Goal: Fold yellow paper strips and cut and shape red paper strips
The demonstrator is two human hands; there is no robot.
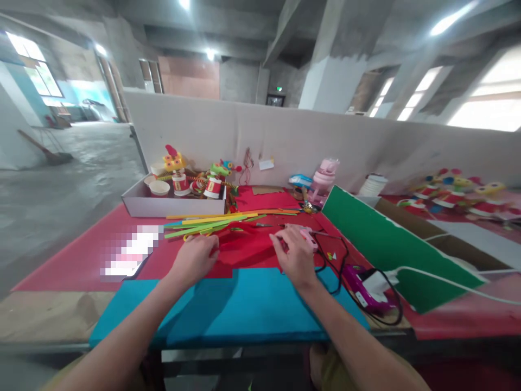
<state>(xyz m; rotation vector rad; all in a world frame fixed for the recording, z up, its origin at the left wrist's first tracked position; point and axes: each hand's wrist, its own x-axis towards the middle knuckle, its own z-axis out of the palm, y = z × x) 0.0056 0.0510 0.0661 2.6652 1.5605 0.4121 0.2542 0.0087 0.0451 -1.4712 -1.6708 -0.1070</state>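
Note:
My left hand (pixel 197 257) is closed at the left end of a red paper strip (pixel 244 248), its fingertips partly hidden. Across from it, my right hand (pixel 296 254) hovers over the red paper with thumb and fingers bent but apart. Just behind that hand lies a pink glue gun (pixel 308 238) with a dark cord. Red-handled scissors (pixel 236 228) seem to lie behind the strip, blades pointing right. Yellow, green and orange paper strips (pixel 211 221) are piled beyond my left hand. A blue board (pixel 240 304) lies under my forearms.
At the back left, a white box (pixel 175 206) holds paper cups and colourful cup figures. A phone (pixel 134 252) lies at left. On the right are a purple power strip (pixel 362 288) with cables, a green-sided box (pixel 391 244) and a pink bottle (pixel 324 176). A white partition (pixel 195 125) stands behind.

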